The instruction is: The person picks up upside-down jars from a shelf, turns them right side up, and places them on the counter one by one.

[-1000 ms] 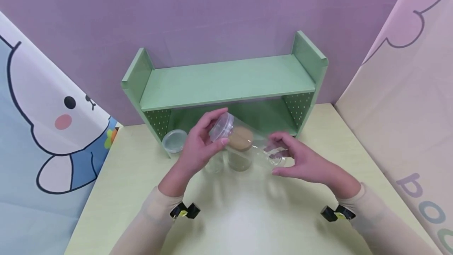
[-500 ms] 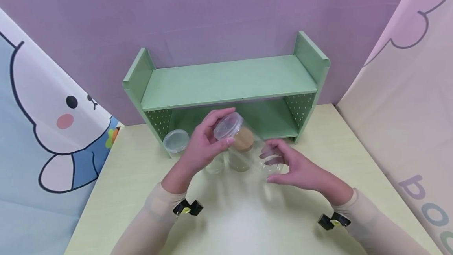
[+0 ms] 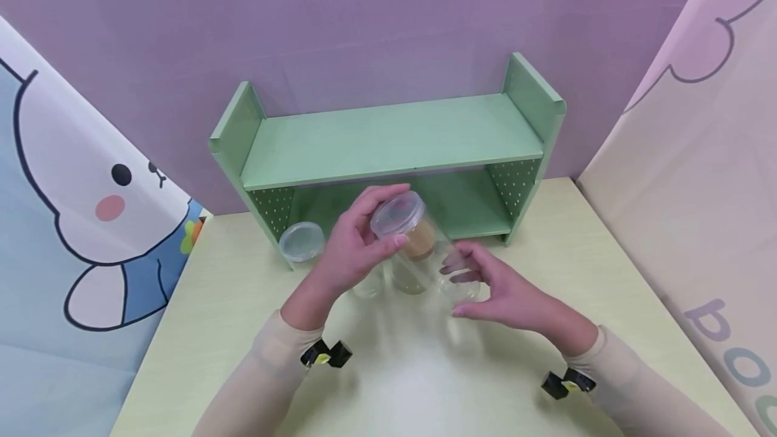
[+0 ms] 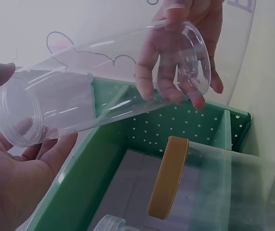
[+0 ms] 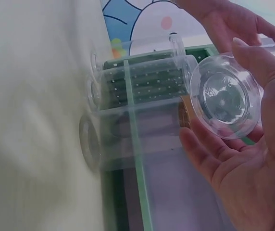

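A tall clear plastic jar (image 3: 438, 258) is held aslant between both hands, its see-through lid end (image 3: 397, 213) up and to the left, its round base (image 5: 224, 98) low and to the right. My left hand (image 3: 355, 241) grips the lid end between thumb and fingers. Around the base curve the fingers and thumb of my right hand (image 3: 506, 285), as the right wrist view shows. Behind the held jar stands a clear jar with a brown lid (image 4: 168, 178). Farther left is a jar with a pale translucent lid (image 3: 302, 241), partly behind the left hand.
A green two-tier shelf (image 3: 388, 140) with pegboard-like sides stands at the back of the pale table (image 3: 419, 376). Another clear jar (image 3: 368, 284) stands between the brown-lidded jar and the left one. Printed cloth walls (image 3: 686, 174) enclose the table on three sides.
The held jar has tilted steeper, its base moving left and down with the right hand. The left hand has shifted slightly right with the lid end. The standing jars stay put.
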Tool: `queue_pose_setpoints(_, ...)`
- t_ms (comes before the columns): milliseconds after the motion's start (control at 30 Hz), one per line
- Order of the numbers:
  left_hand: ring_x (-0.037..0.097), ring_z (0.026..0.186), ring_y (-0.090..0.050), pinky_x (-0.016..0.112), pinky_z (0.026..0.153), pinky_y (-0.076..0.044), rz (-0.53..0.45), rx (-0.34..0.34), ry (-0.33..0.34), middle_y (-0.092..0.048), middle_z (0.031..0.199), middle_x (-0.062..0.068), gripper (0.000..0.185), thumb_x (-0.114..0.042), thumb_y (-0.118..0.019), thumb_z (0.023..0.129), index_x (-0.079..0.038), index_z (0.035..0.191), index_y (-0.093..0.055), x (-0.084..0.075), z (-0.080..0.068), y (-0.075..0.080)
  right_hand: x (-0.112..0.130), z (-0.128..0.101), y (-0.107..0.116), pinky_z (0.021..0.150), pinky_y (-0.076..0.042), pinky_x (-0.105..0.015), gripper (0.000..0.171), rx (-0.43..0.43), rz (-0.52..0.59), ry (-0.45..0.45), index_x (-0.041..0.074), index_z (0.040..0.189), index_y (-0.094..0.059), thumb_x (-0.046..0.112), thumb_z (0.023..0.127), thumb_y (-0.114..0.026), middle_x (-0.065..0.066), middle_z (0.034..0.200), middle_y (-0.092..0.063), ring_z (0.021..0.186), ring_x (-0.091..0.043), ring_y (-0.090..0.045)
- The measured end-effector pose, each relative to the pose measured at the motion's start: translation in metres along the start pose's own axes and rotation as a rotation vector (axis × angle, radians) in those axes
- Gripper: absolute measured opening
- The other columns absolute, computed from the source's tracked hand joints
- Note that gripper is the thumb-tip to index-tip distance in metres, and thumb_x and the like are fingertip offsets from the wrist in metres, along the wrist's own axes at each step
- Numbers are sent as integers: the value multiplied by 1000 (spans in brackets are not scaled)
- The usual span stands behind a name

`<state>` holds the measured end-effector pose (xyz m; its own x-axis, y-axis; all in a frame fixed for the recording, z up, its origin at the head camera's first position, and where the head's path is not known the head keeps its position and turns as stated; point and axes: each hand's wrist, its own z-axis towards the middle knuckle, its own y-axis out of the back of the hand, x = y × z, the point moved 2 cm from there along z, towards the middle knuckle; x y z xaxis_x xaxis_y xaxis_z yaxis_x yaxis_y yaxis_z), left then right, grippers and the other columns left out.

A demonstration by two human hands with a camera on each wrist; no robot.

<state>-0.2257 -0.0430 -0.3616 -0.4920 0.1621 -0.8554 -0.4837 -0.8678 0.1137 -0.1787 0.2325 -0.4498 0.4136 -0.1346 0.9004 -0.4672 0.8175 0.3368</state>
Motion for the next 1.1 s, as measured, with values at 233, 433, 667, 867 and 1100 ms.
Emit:
queue_pose_setpoints(233,31,130,-60,36,107,-57,19,13,-3,-56,143,14,66,-1,-79,92,2,155,-57,-1,3,-3,-4,2,-8,113,-56,-49,86,-16,9,13,8,159,-42,2,89,-92,-16,145,-63,134,-41,-64)
queue_pose_setpoints(433,30,129,-60,38,104,-58,16,32,3,-55,146,13,65,0,-79,93,-1,155,-58,-2,6,-6,-7,3,-15,111,-57,-54,89,-27,2,9,7,160,-41,6,88,-94,-16,147,-62,135,-43,-63)
queue_pose_setpoints(667,31,127,-62,39,102,-59,23,72,-2,-54,147,12,67,0,-79,94,-5,157,-57,-4,8,-10,-11,4,-22,111,-57,-51,88,-37,5,-6,17,157,-44,7,87,-96,-19,146,-62,133,-48,-63)
queue_pose_setpoints(867,32,123,-63,40,98,-62,34,86,5,-54,145,13,66,-2,-80,93,-6,156,-59,-5,10,-15,-11,4,-28,111,-56,-53,86,-38,36,-23,11,154,-44,9,86,-97,-17,147,-62,133,-48,-63)
queue_pose_setpoints(1100,33,120,-65,43,95,-65,55,115,19,-55,145,11,67,-1,-83,93,-8,156,-60,-8,11,-20,-9,3,-32,111,-57,-55,96,-36,8,-70,20,161,-42,17,84,-99,-16,146,-64,130,-31,-68)
